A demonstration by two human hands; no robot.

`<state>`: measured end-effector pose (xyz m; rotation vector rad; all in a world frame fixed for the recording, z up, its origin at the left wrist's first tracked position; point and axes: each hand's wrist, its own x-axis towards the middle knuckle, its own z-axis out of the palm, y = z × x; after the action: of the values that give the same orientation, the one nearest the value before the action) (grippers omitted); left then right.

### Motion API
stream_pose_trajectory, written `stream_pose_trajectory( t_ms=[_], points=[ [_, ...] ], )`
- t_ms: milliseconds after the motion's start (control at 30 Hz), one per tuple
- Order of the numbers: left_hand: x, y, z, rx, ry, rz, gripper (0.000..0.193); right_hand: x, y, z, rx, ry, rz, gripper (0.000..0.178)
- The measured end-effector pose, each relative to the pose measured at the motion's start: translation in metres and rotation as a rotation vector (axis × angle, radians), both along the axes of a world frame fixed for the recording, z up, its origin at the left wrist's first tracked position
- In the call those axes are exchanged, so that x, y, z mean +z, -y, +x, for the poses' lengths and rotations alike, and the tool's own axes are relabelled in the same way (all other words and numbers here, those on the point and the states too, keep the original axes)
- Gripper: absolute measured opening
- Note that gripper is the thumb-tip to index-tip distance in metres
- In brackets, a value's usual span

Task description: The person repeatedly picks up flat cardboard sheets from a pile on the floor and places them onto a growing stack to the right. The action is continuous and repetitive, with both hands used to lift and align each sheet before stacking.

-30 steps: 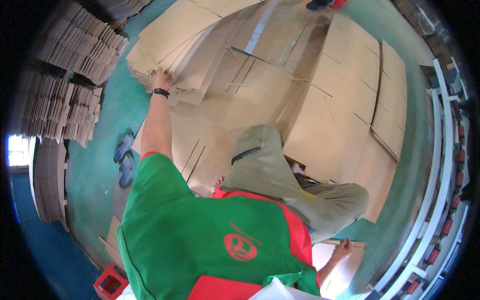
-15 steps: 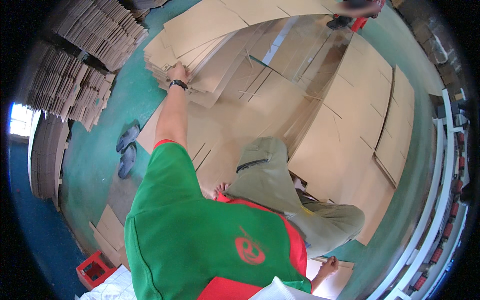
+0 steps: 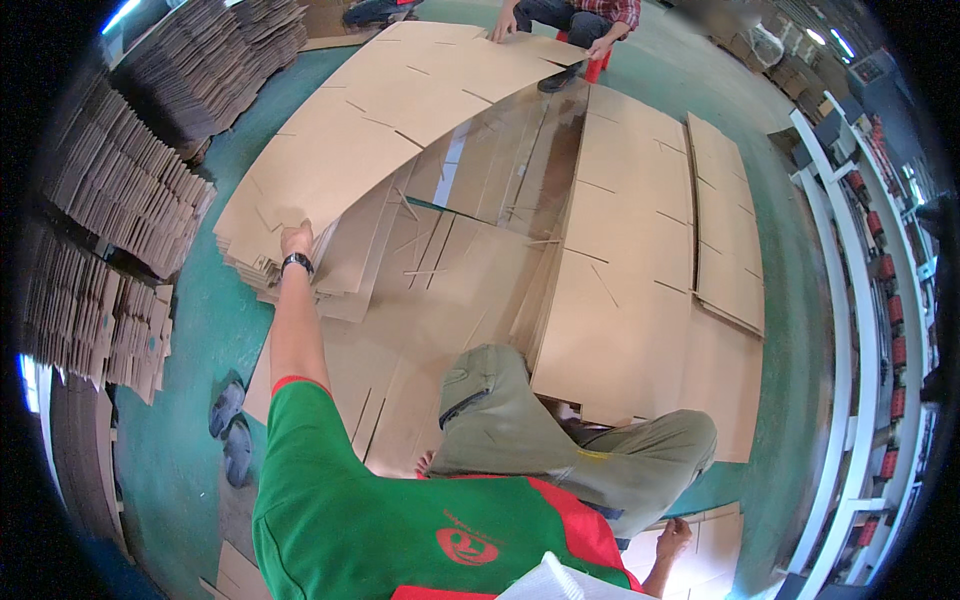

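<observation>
My left hand [image 3: 297, 240], with a dark watch at its wrist, is closed on the near-left corner of a long slotted cardboard sheet [image 3: 340, 130]. This sheet is on top of a stack whose layered edges show below my hand. At the sheet's far end, a co-worker's two hands [image 3: 508, 25] hold its edge. My right hand [image 3: 675, 540] is low on the right, fingers curled, over flat cardboard pieces [image 3: 712, 545] beside my knee. What its fingers hold, if anything, I cannot make out.
More slotted cardboard [image 3: 630, 230] lies to the right of my knees, with loose strips [image 3: 425, 272] in the middle. Tall cardboard stacks [image 3: 140, 170] stand at left, near dark slippers [image 3: 232, 435]. A white metal frame with red rollers [image 3: 850, 300] runs along the right.
My view has swung upward, bringing the co-worker's hands into sight at the far end. My left hand stays at the sheet's corner, and my right hand remains low on the right.
</observation>
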<state>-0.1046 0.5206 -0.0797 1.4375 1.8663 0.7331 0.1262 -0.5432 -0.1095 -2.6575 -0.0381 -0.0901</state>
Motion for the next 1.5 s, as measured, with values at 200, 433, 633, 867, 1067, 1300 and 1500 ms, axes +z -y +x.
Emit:
stream_pose_trajectory(
  t_ms=[200,433,633,867,1067,1300,1500],
  points=[
    [0.011,0.094,0.026,0.195,0.772,-0.162,0.030,0.036,-0.031,0.013,-0.126,0.051,-0.169,0.027],
    [0.027,0.342,0.083,-0.190,1.386,-0.677,0.013,0.152,-0.233,0.075,0.067,0.199,0.420,0.032],
    [0.062,0.538,0.162,-0.591,1.158,-0.986,0.016,0.139,-0.424,0.086,0.262,-0.699,0.887,0.062],
    [0.106,0.559,0.141,-1.169,0.910,-1.159,0.025,0.135,-0.377,0.140,0.358,-0.537,0.940,0.032],
    [0.069,0.477,0.119,-1.082,0.525,-0.322,0.037,0.163,-0.256,0.165,0.294,-0.582,0.826,0.031],
    [0.012,0.473,0.182,-0.670,0.800,-0.842,0.040,0.213,-0.177,0.182,0.250,-0.539,0.838,0.035],
    [0.024,0.552,0.230,-1.054,0.750,-1.125,0.036,0.298,-0.103,0.167,0.214,-0.425,0.665,0.040]
  ],
)
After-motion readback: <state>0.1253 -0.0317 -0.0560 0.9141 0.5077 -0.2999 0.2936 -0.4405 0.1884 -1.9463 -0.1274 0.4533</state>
